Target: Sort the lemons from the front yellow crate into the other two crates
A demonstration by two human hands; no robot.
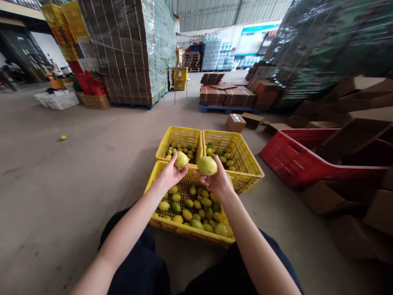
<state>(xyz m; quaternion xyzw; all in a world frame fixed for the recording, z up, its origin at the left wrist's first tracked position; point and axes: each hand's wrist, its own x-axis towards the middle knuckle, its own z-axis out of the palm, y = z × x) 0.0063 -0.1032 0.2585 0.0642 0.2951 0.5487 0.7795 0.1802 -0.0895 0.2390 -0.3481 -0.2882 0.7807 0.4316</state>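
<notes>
Concrete floor (76,172), w/ red crate (284,164) at R. Near yellow crate (190,233), in front of person's legs (147,258), contains many yellow-green lemons (197,204); far-L crate (178,133) & far-R crate (242,183) adjoin beyond it. L hand (172,174): grip pinching L lemon (181,159). R hand (220,180): grip pinching R lemon (207,166), approx. level w/ L one, not touching; both held above the crates.
</notes>
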